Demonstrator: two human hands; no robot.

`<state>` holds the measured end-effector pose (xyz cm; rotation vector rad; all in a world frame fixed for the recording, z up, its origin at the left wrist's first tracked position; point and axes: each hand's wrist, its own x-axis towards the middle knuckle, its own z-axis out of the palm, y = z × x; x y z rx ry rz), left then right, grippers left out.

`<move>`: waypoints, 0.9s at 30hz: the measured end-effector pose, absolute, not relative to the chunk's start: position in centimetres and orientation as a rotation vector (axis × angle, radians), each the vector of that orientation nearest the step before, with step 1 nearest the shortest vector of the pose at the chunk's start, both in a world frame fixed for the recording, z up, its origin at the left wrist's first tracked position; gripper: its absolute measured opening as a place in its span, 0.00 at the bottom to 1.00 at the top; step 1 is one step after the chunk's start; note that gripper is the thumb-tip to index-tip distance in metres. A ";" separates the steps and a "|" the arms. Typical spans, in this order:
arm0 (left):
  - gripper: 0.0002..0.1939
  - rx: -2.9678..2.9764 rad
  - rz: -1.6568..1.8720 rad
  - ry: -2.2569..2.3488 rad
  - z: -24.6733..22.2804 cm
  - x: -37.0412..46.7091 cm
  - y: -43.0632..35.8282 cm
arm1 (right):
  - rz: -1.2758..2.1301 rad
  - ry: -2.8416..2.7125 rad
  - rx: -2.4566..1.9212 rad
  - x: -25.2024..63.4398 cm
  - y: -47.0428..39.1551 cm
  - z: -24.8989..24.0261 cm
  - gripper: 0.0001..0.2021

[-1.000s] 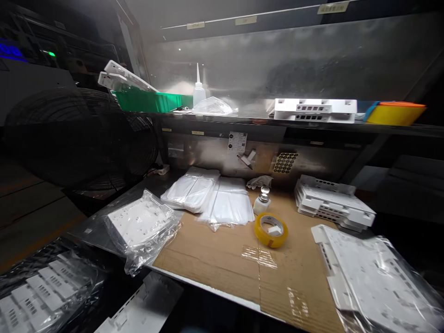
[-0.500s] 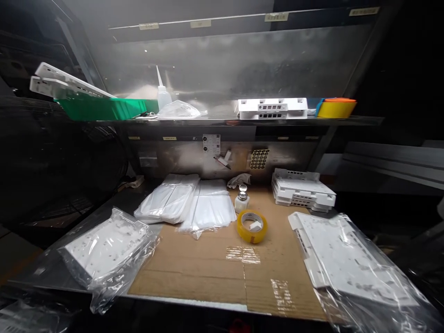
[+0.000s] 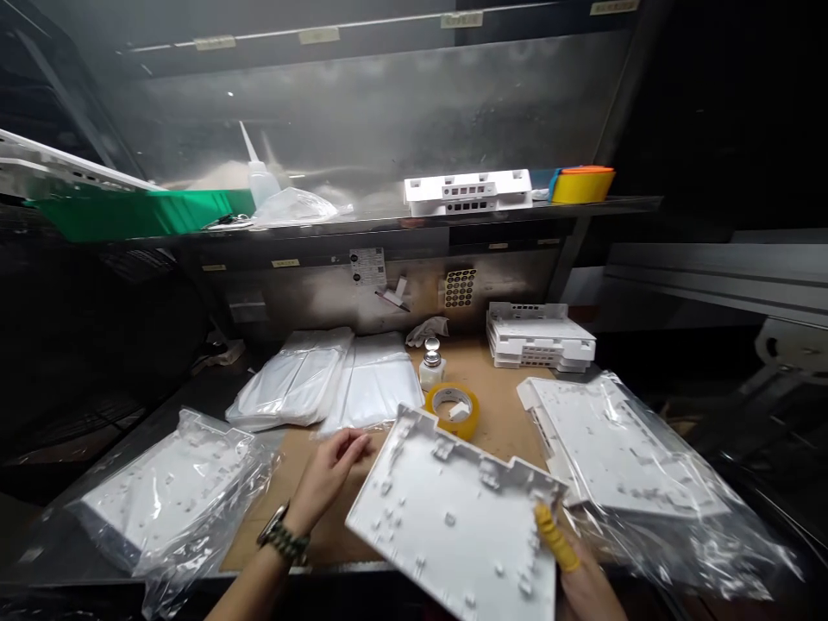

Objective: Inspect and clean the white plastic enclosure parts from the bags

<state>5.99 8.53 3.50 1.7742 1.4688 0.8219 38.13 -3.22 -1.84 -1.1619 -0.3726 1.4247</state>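
Observation:
My right hand, with a yellow cover on its thumb, grips the right edge of a white plastic panel. The panel is tilted over the cardboard, its moulded inner side showing. Left of the panel is my left hand, with thumb and fingers close together near the front of the clear bags; whether they pinch anything is too small to tell. A yellow tape roll lies behind the panel, beside a small bottle with a metal cap.
Bagged white panels lie at the left and right. More panels are stacked at the back right. A shelf above holds a green bin, a nozzle bottle, white parts and a yellow roll.
Both hands have come into view, the right one holding a white panel over the cardboard. The camera view has shifted, so the shelf and table items appear farther left.

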 end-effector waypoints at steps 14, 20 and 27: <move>0.13 2.231 0.469 1.634 1.0 5.9 19.8 | 1.147 -0.063 -1.158 43.4 -4.7 1.0 0.31; 0.13 2.030 0.491 1.552 1.9 4.2 23.1 | 1.185 -0.008 -1.160 42.8 -4.3 1.7 0.36; 0.10 1.943 0.557 1.460 0.6 3.5 25.1 | 1.133 -0.146 -1.225 40.8 -2.7 -0.5 0.31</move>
